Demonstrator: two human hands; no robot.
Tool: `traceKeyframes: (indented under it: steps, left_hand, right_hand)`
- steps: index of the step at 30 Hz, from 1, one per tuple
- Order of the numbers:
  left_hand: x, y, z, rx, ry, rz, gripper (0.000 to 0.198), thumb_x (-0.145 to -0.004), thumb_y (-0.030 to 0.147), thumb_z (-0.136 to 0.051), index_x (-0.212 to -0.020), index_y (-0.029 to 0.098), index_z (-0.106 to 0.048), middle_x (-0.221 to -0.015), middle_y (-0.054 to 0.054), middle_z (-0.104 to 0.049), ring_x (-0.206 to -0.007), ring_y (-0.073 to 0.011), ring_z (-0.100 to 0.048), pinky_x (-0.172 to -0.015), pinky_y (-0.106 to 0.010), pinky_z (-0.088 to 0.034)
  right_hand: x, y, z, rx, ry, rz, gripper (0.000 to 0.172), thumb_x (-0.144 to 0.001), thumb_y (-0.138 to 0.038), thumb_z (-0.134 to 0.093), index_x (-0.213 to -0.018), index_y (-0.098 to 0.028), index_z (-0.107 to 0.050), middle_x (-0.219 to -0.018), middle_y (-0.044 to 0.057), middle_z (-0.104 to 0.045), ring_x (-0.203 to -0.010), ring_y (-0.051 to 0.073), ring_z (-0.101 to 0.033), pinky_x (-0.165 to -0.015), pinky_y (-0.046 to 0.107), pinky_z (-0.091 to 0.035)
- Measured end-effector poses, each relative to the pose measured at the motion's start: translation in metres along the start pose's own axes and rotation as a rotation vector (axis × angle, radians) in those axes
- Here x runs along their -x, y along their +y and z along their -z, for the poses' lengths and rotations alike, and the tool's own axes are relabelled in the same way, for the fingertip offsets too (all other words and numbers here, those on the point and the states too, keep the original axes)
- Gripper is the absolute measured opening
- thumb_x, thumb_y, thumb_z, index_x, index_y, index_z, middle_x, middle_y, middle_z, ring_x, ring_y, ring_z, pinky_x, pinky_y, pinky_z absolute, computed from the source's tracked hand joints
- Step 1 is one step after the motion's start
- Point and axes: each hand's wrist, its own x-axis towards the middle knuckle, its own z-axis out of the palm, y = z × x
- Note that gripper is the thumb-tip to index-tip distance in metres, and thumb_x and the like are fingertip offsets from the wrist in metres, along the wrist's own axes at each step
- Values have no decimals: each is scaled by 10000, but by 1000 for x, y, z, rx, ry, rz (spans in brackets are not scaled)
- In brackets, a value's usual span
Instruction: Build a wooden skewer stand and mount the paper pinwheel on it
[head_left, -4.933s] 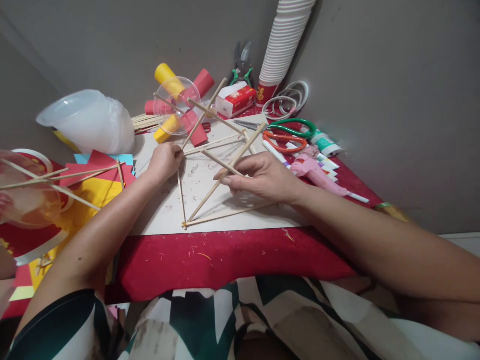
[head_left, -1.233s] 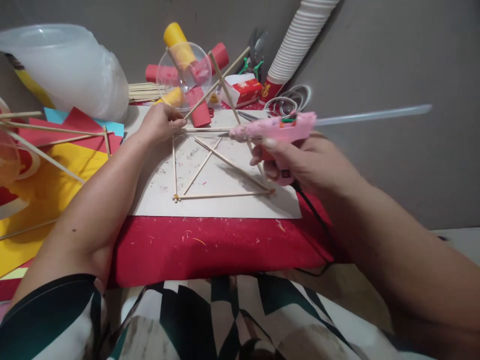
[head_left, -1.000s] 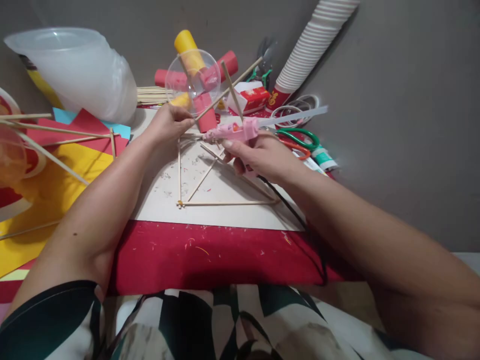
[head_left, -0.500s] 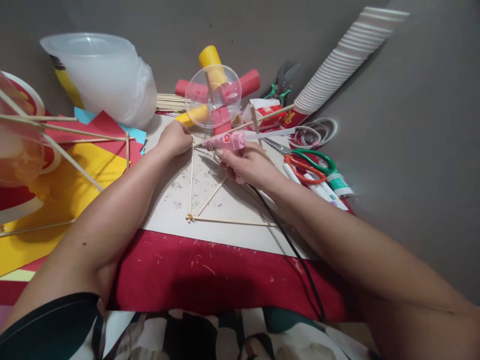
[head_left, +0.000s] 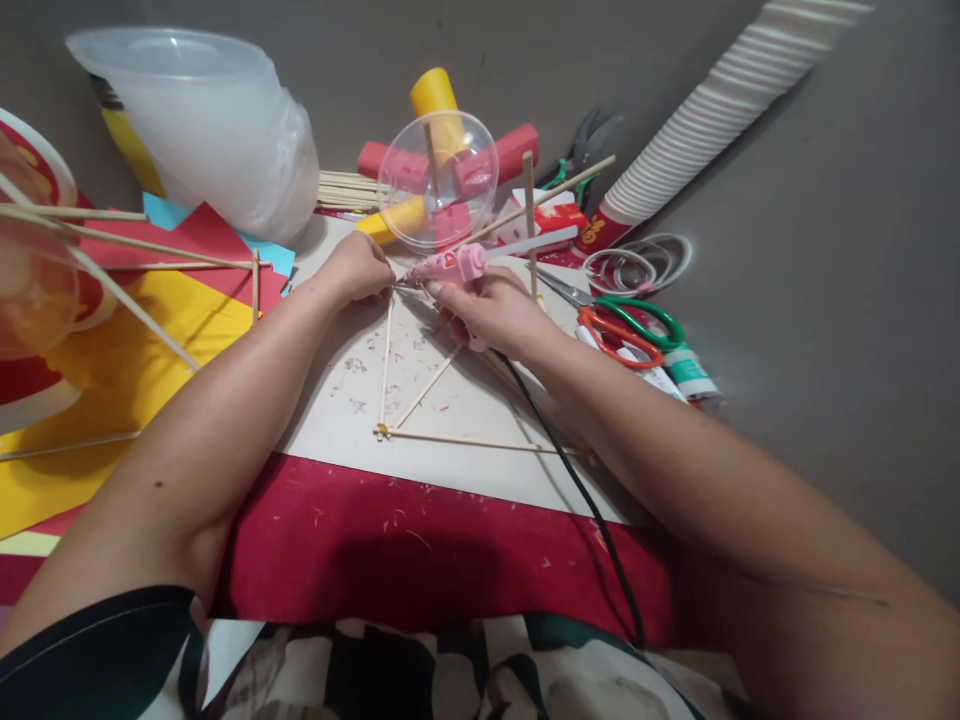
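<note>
The right hand (head_left: 495,312) is clamped round a pink plastic glue gun (head_left: 459,266), its long axis pointing leftward to the left hand (head_left: 354,268), the nearer one, pinched on the far-left corner of a pale wooden-stick frame (head_left: 386,360) resting on flat white board (head_left: 330,390).

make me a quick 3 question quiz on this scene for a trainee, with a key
1. What colour is the glue gun in the right hand?
2. True or false: the scissors have one green and one orange handle.
3. The glue gun's tip is nearest to which of these?
A) the stacked paper cups
B) the left hand
C) the scissors

Key:
1. Pink
2. True
3. B
</note>
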Motion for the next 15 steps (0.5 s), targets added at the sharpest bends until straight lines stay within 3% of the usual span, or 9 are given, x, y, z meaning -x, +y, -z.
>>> traceKeyframes:
  steps: [10,15]
  left_hand:
    - [-5,-3,0,46,-30,13,201,-662,92,-664,-853,111,-723,-612,-52,-593,-849,-317,-712,-755,-438,-553]
    - [-13,-10,-3,95,-24,-39,259,-624,103,-692,-880,117,-718,-595,-55,-579,-875,-355,-698,-745,-475,-542]
  right_hand:
    - [-4,-3,1,100,1,44,448,-966,-312,-554,-534,-215,-492,-441,0,-500,-390,120,-444,-467,281,-408]
    - [-7,1,3,118,14,97,355,-952,-319,-563,-615,-209,-571,-468,5,-494,-497,164,-510,-554,303,-445]
